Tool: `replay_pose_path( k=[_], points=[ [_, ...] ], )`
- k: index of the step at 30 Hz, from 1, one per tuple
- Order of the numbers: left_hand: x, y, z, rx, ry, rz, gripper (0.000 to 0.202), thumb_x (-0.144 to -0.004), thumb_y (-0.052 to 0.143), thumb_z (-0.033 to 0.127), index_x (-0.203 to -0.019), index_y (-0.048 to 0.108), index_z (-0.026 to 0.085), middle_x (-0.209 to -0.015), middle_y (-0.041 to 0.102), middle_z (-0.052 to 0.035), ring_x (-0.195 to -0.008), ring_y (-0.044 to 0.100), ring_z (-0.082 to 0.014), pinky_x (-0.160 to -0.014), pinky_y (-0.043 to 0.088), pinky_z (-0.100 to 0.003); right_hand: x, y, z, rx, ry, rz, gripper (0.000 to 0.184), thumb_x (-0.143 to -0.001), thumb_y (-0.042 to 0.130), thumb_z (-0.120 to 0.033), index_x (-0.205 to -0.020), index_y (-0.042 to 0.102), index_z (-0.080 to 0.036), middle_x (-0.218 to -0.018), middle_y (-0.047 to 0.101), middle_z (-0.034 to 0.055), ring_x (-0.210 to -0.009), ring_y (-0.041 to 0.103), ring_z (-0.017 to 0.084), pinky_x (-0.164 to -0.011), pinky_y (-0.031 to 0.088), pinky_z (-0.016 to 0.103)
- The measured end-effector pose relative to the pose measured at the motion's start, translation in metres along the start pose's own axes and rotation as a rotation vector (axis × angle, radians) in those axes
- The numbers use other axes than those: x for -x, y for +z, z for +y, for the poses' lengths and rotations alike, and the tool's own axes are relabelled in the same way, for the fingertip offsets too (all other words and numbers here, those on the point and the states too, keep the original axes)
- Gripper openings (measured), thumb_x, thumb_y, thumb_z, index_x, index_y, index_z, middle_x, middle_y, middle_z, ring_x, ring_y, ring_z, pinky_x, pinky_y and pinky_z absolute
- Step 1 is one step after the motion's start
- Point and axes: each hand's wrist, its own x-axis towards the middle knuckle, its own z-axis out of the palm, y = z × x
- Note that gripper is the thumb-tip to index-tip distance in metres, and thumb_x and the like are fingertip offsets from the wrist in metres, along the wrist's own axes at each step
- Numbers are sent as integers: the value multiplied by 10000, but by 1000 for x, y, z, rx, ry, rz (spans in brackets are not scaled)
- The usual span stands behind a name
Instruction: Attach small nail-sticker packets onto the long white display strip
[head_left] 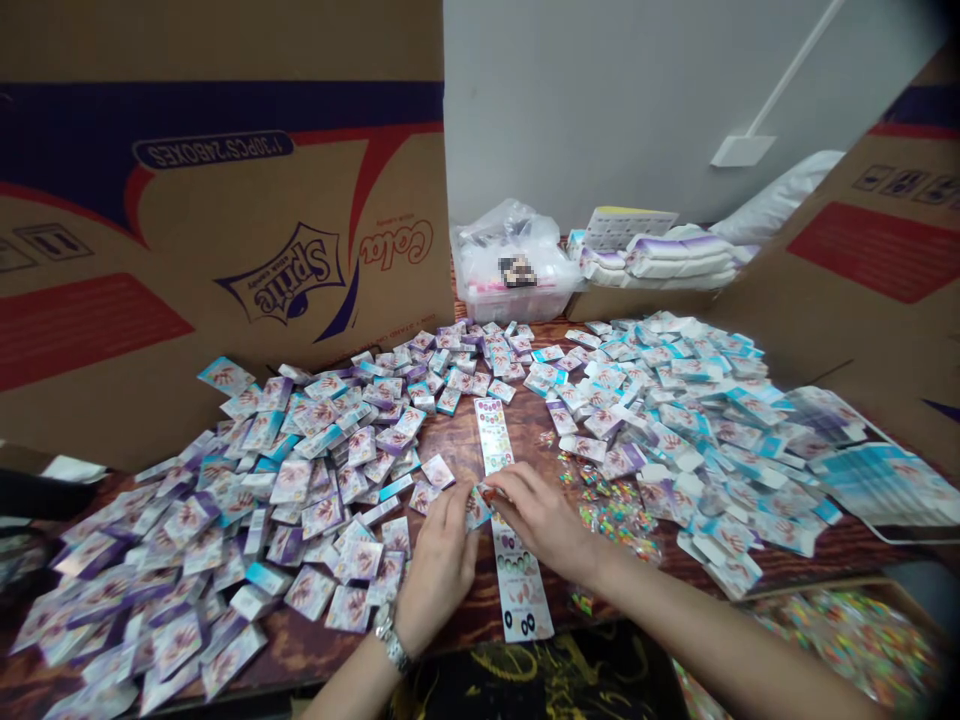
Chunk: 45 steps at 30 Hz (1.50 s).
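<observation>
My left hand [442,550], with a metal wristwatch [391,638] at its wrist, grips a small blue and white printed cardboard box [475,510]. My right hand [538,515] is closed at the box's right end, thumb and fingers pinched together. Something small and reddish shows at those fingertips, too blurred to name. Beneath both hands runs a long printed paper strip [525,598] with rows of coloured ovals and pictures. Just right of my right hand lie small clear packets of colourful pieces [611,515].
Many small boxes are heaped at left [315,470]; more, some with raised flaps, lie at right [675,420]. Flat printed cards [892,480] sit far right. Large cartons [225,200] flank the table. A plastic tub [517,300] stands behind. Colourful packets fill a low box [862,640] lower right.
</observation>
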Motion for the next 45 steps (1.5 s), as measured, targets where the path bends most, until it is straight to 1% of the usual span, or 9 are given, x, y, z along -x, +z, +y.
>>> replay_pose_path(
  k=[4, 7, 10, 14, 19, 23, 29, 38, 45],
  points=[
    [-2, 5, -3, -44, -2, 28, 534, -818, 423, 58, -1324, 303, 179, -1223, 475, -142, -1162, 453, -262, -979, 404, -489, 2, 4, 1, -30, -71, 13, 261, -924, 404, -150, -1156, 509, -209, -1035, 573, 83, -984, 564, 182, -869, 485, 329],
    [-3, 4, -4, -17, -8, 19, 519, -813, 427, 58, -1308, 316, 169, -1213, 489, -141, -1156, 461, -250, -974, 410, -464, 0, 3, 3, -216, 134, 24, 156, -893, 499, -215, -1038, 555, -213, -954, 591, 52, -873, 583, 171, -775, 510, 314],
    [-5, 1, -2, 28, -28, 4, 515, -804, 433, 53, -1294, 330, 171, -1226, 488, -135, -1162, 463, -236, -981, 408, -439, -3, 7, 9, -482, 374, 15, 171, -822, 600, -265, -977, 559, -206, -882, 597, 29, -737, 579, 141, -638, 508, 265],
    [-6, 0, 1, -15, -17, 0, 544, -782, 410, 17, -1301, 340, 164, -1228, 485, -140, -1173, 448, -246, -981, 401, -448, -4, 14, 13, -772, 512, 14, 242, -750, 659, -272, -950, 546, -196, -813, 576, 4, -667, 557, 111, -606, 490, 238],
    [-9, 1, 2, -46, -35, -2, 547, -762, 424, 17, -1285, 355, 164, -1211, 498, -126, -1146, 461, -237, -970, 415, -441, -5, 20, 7, -809, 533, 134, 238, -740, 673, -324, -895, 549, -193, -800, 573, -3, -684, 554, 113, -633, 479, 237],
    [-10, 0, 2, -50, -29, 11, 553, -748, 433, 19, -1272, 358, 176, -1193, 511, -116, -1127, 476, -233, -955, 430, -443, -1, 22, 5, -807, 516, 144, 187, -780, 641, -335, -857, 543, -197, -763, 576, -11, -690, 562, 123, -636, 469, 239],
    [-10, 1, 5, -54, -3, 18, 544, -737, 427, 12, -1257, 364, 163, -1161, 520, -124, -1098, 494, -232, -937, 446, -440, 8, 18, -6, -483, 319, 215, 99, -864, 536, -269, -885, 611, -208, -895, 613, 39, -854, 571, 172, -772, 449, 303],
    [-11, 0, 7, -145, 50, 22, 566, -735, 406, -2, -1277, 369, 154, -1175, 523, -130, -1116, 487, -234, -946, 442, -439, 5, 35, 0, -884, 516, 328, 183, -791, 632, -335, -879, 566, -189, -791, 595, 2, -736, 578, 133, -668, 478, 245],
    [-11, -1, 10, -128, 47, 34, 515, -759, 401, 10, -1255, 382, 147, -1152, 533, -131, -1102, 500, -227, -938, 451, -423, 6, 20, -15, -528, 358, 287, 110, -872, 518, -268, -901, 594, -194, -837, 617, 23, -760, 570, 146, -688, 448, 256]
  ],
)
